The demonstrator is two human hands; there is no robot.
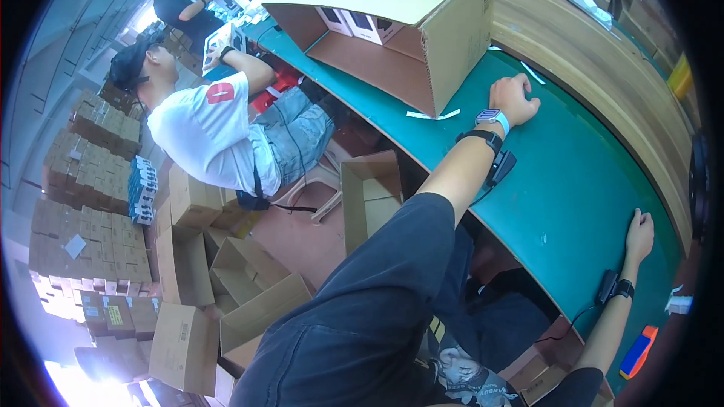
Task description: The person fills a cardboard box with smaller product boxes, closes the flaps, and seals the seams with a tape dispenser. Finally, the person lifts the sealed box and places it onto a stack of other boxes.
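Fingers of both hands flat, released, on green table (573, 181) | left hand (514, 96); right hand (639, 235) | big carton (392, 22) holds white boxes (354, 24)

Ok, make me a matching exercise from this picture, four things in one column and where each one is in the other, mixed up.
Things:
1. left hand
2. right hand
3. big cardboard box
4. orange and blue tool

Places:
A. lying on its side at the far end of the green table, open toward the aisle
B. flat on the table near its far wooden wall
C. at the near right edge of the table
D. on the table close to the white tape strip

Pairs: 1-D, 2-B, 3-A, 4-C
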